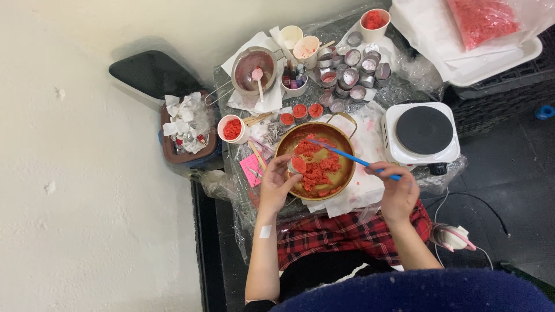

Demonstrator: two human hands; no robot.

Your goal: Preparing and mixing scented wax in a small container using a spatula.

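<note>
A gold-coloured pot (342, 151) holds crumbly red wax (319, 169) on a small table. My left hand (276, 184) grips a small round tin (297, 165) filled with red wax over the pot's left rim. My right hand (398, 189) holds a blue stick (352, 158) whose tip reaches into the wax near the tin. Three filled tins (300, 111) stand just behind the pot.
A white electric hot plate (423, 133) sits right of the pot. Several empty silver tins (352, 75), paper cups (232, 129), a saucepan with a pink spoon (254, 70) and a bag of red flakes (480, 20) lie behind. A bin of crumpled tissue (186, 127) stands at left.
</note>
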